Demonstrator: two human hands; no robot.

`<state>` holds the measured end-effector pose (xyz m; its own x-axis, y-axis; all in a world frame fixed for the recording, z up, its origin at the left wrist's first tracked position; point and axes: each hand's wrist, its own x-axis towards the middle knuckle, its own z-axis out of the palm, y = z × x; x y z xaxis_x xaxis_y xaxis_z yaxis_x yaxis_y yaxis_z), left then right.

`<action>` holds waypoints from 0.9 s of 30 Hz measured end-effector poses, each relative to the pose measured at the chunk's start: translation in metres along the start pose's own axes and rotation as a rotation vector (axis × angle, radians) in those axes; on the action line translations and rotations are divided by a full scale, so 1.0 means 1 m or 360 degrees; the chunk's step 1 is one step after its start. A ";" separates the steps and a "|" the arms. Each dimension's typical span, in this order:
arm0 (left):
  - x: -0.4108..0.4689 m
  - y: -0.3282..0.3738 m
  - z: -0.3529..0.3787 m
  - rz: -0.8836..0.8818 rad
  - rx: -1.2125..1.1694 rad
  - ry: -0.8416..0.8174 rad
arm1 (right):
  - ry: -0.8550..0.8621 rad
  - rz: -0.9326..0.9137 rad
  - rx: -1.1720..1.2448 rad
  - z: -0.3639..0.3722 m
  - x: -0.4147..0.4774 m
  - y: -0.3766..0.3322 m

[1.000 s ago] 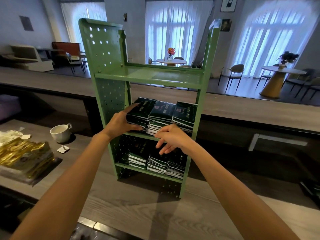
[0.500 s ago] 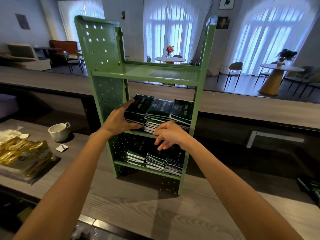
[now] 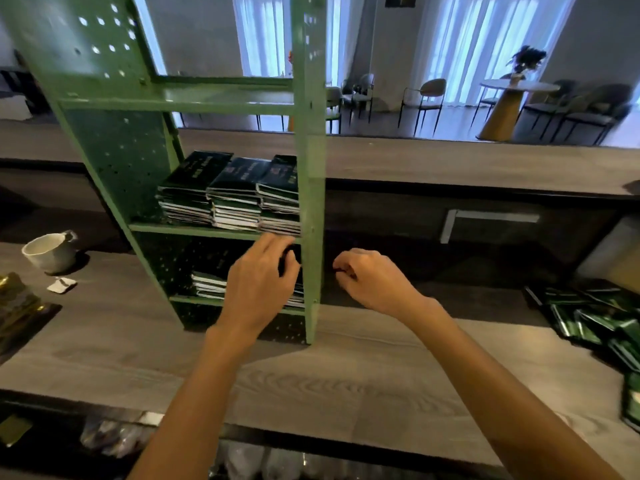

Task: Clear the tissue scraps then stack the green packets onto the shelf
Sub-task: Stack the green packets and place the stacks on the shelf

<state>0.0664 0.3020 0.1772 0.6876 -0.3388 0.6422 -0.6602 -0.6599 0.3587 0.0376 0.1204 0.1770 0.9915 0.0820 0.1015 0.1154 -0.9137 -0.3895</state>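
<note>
A green metal shelf point(image 3: 313, 202) stands on the wooden counter. Its middle level holds three stacks of dark green packets point(image 3: 235, 194), and more stacks point(image 3: 207, 284) lie on the lower level. My left hand point(image 3: 259, 289) hovers in front of the lower level with relaxed fingers, holding nothing. My right hand point(image 3: 375, 280) hangs just right of the shelf's front post, fingers loosely curled and empty. A pile of loose green packets point(image 3: 602, 327) lies on the counter at the far right.
A white cup point(image 3: 52, 251) and a small white sachet point(image 3: 62, 284) sit left of the shelf. Gold packets point(image 3: 17, 306) lie at the left edge. A raised counter ledge point(image 3: 450, 164) runs behind the shelf. Bare wood point(image 3: 311, 382) stretches in front.
Both hands have come off the middle-level stacks and dropped lower, the right one moving right past the post. The view has swung right, bringing the loose packet pile into sight.
</note>
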 end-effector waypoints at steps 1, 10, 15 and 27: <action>-0.004 0.012 0.016 -0.0026 -0.0036 -0.0077 | 0.0004 0.0057 -0.0052 0.001 -0.012 0.017; -0.019 0.148 0.179 -0.0201 -0.0103 -0.0769 | -0.0069 0.0557 -0.0234 -0.007 -0.119 0.190; -0.030 0.240 0.253 -0.0208 -0.0158 -0.1099 | -0.0158 0.0697 -0.0287 -0.023 -0.187 0.280; -0.066 0.360 0.354 -0.0226 -0.0348 -0.1549 | -0.0106 0.1269 -0.0336 -0.002 -0.294 0.409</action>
<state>-0.1097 -0.1511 0.0241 0.6477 -0.7313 -0.2136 -0.5267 -0.6324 0.5680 -0.2068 -0.2779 -0.0103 0.7731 -0.6052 -0.1899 -0.6315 -0.7625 -0.1407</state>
